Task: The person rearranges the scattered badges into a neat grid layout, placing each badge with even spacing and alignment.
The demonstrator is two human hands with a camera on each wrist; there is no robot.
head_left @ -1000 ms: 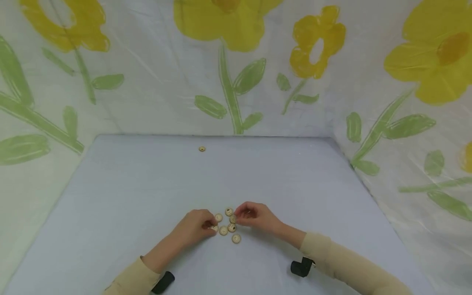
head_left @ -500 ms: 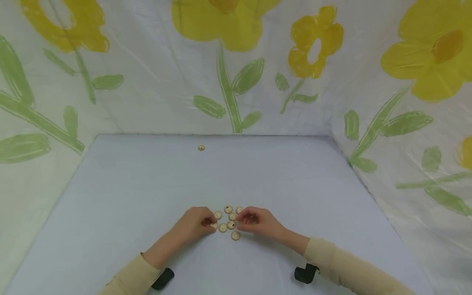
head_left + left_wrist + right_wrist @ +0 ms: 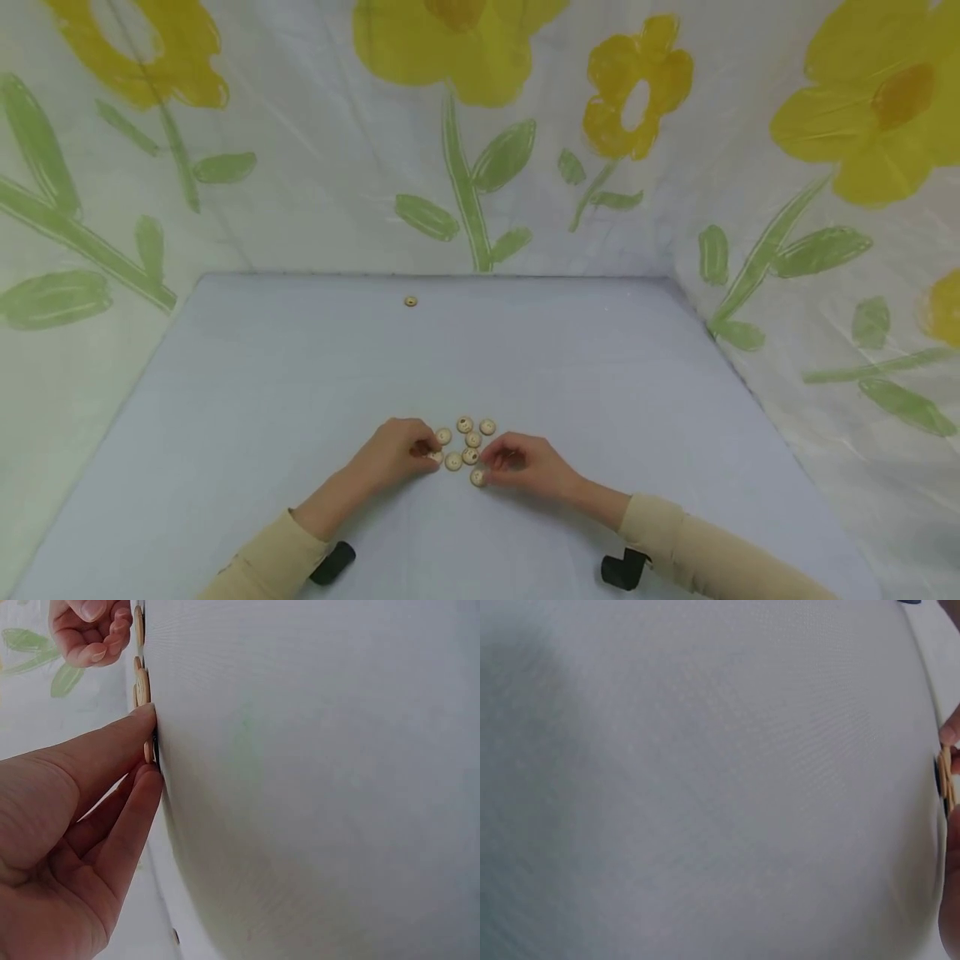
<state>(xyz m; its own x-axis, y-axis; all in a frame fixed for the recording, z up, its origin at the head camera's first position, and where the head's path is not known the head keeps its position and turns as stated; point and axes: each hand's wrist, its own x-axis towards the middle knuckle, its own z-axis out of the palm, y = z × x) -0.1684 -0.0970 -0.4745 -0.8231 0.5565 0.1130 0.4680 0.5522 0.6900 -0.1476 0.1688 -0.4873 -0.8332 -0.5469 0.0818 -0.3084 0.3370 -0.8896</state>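
Several round pale wooden buttons (image 3: 453, 462) lie flat in a loose cluster on the white-covered table. My left hand (image 3: 393, 450) pinches the leftmost button (image 3: 148, 752) at table level; in the left wrist view thumb and fingertip stand on either side of it. On the cluster's right side is my right hand (image 3: 534, 468), fingers loosely bent. Its thumb tip is at the edge of the nearest button (image 3: 477, 477), and I cannot tell whether they touch. The left wrist view shows the right hand (image 3: 94, 634) with nothing between its fingers.
One more button (image 3: 410, 301) lies far off near the table's back edge. A white sheet (image 3: 300, 208) painted with yellow flowers hangs behind and at both sides. Dark wrist-camera mounts (image 3: 622, 570) sit below each sleeve.
My right hand came away from a button, now lying at the cluster's upper right, and moved down towards the lowest button. The left hand keeps its pinch in nearly the same place.
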